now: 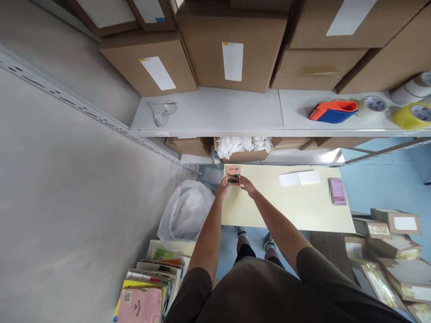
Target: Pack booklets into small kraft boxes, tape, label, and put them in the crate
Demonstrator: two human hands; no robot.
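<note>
Held item: a small pink booklet [233,175] with a multicoloured picture panel, located at the far left corner of the table [259,202], between both hands; whether it rests on the surface or is raised cannot be told.
Left hand [222,189]: grasping the booklet by its left edge, toward the near corner.
Right hand [248,185]: fingertips at the booklet's right edge, thumb nearer the body; whether the grip is firm cannot be told.
Table, right part: a white folded sheet [299,178] lies toward the far edge; a pink-purple item [337,191] (pixelated, so its type cannot be told) lies near the right edge.
Table, left side: a translucent plastic bag [183,213] stands on the floor; a stack of books [139,303] is nearer.
Shelf: above the far edge, a white shelf [218,107] carries eyeglasses [162,117] at left, an orange-and-blue object [333,112] and a yellow tape roll [412,117] at right, with cardboard boxes [232,27] behind.
Under shelf: an open carton [247,156] contains crumpled white material [244,146].
Near right: taped cartons [397,251] are piled beside the table.
</note>
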